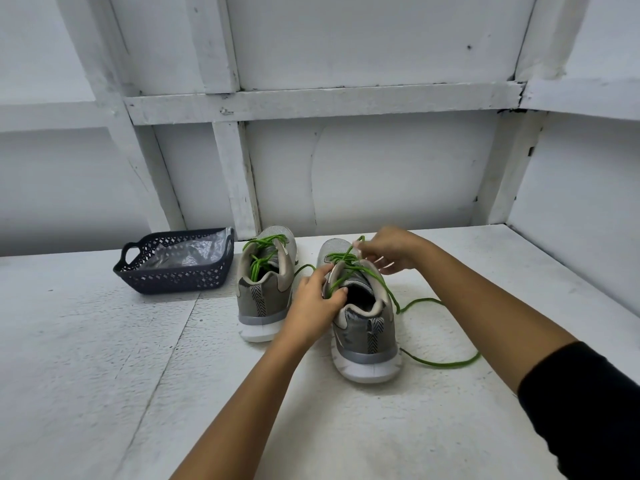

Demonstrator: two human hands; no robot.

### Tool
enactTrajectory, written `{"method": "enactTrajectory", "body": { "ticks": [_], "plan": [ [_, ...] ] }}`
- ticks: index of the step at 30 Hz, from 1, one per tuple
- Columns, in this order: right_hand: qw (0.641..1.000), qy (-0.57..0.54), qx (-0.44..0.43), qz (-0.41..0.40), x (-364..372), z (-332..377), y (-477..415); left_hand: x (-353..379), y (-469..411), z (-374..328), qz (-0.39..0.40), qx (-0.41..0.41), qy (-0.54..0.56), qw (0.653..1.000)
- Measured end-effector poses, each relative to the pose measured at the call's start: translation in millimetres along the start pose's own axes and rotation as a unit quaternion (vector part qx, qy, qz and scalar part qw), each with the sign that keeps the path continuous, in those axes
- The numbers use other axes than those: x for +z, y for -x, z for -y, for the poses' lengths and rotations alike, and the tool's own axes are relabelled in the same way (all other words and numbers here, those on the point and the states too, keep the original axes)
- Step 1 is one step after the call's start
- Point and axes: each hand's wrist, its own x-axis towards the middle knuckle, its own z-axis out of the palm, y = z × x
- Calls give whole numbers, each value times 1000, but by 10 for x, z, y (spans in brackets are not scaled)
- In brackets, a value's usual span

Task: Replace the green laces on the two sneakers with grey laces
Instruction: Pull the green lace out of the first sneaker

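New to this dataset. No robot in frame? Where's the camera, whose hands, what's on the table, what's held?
No machine: a person works bare-handed. The one picture comes from a wide-angle camera on their head, looking forward and down. Two grey sneakers with green laces stand on the white table, heels toward the camera. The left hand grips the collar of the right sneaker; the right hand pinches its green lace near the tongue, and loose lace trails on the table. The left sneaker is not held. A dark basket at left holds crumpled clear plastic; no grey laces show.
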Motion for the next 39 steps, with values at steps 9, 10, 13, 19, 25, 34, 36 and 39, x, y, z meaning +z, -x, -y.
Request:
{"method": "enactTrajectory", "body": {
  "ticks": [9,10,13,19,25,34,36,39],
  "plan": [
    [977,-177,-36,-115,-234,134,-44,-8,-4,36,12,-4,8,1000],
    [980,-168,-29,-107,-234,118,-41,-9,-8,34,12,-5,7,1000],
    [999,-44,7,-20,-146,9,11,0,-23,32,12,-4,6,1000],
    [996,-74,-21,-44,-77,-5,-27,-5,-13,21,7,-5,3,1000],
    [950,-247,-51,-184,-381,138,-45,-6,-6,4,10,-4,2,1000],
    [999,-39,-22,-3,18,-126,58,1,-7,5,6,-7,14,1000],
    [996,-79,-23,-44,-48,-17,48,1,-8,8,6,-8,18,1000],
    [968,-194,-57,-149,-268,149,27,-3,-7,5,8,-9,15,1000]
  ]
}}
